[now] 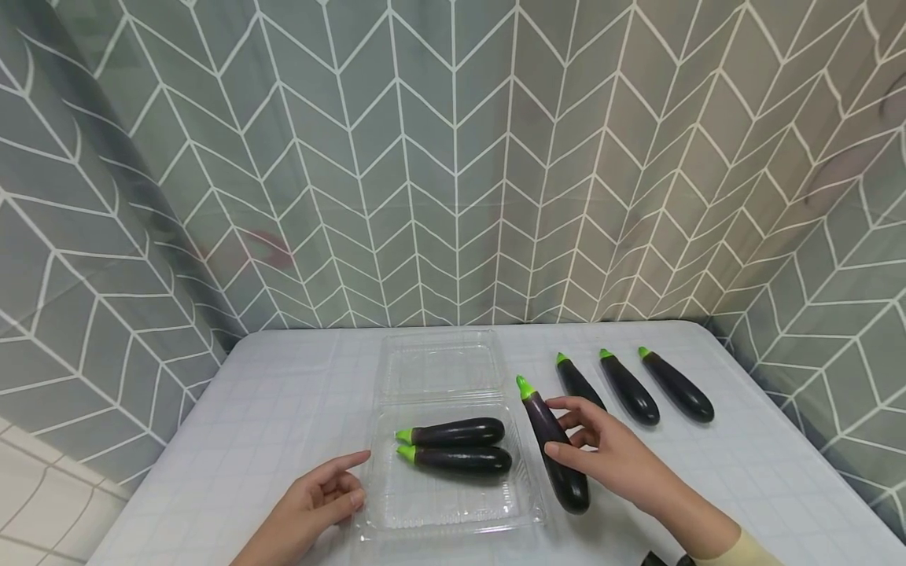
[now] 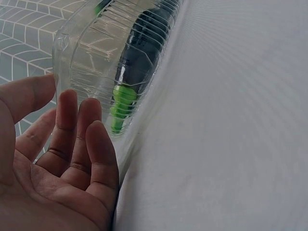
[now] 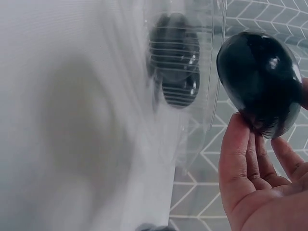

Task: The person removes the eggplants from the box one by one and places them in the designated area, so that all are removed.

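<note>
A dark eggplant (image 1: pixel 555 448) with a bright green stem is pinched between the thumb and fingers of my right hand (image 1: pixel 614 454). The right wrist view shows the round end of this eggplant (image 3: pixel 260 82) raised off the table, beside the clear plastic box. That clear box (image 1: pixel 385 503) lies with its lid (image 1: pixel 439 365) folded back. Inside it two eggplants (image 1: pixel 460 461) lie side by side, stems to the left. My left hand (image 1: pixel 311 503) is at the box's left edge, fingers loosely bent and holding nothing; whether the fingertips touch the rim I cannot tell.
Three more eggplants (image 1: pixel 675 385) lie in a row at the right back of the white-covered table (image 1: pixel 283 393), one partly behind my right hand. A grey patterned curtain (image 1: pixel 453 196) stands behind the table and along both sides.
</note>
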{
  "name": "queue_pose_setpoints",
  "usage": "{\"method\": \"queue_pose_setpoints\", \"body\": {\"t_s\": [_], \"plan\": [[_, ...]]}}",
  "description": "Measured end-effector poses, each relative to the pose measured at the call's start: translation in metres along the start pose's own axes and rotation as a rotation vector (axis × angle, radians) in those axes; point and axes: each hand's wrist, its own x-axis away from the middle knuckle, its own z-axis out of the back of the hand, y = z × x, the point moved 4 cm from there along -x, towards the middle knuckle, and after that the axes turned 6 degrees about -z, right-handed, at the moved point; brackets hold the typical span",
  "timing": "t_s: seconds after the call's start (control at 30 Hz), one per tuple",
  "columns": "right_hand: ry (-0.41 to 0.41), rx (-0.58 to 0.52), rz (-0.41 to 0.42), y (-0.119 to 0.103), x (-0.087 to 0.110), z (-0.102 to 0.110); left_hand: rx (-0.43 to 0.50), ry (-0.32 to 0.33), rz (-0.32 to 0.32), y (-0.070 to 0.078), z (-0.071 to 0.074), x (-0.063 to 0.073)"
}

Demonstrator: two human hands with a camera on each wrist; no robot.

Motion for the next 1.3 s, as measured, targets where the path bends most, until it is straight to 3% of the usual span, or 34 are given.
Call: {"method": "queue_pose_setpoints", "body": {"t_s": [0.27,0.43,0.67,1.3], "plan": [[0.052,-0.022,-0.053,0.014,0.008,0.009,-0.023,0.011,0.008,0.001,0.001,0.000],[0.070,-0.062,-0.045,0.023,0.014,0.014,-0.010,0.017,0.031,0.001,0.000,0.000],[0.090,-0.118,-0.067,0.035,0.020,0.019,0.007,0.006,0.017,0.001,0.000,0.000],[0.132,-0.030,-0.118,0.054,0.032,0.030,0.018,-0.008,-0.003,-0.003,0.000,-0.001]]}}
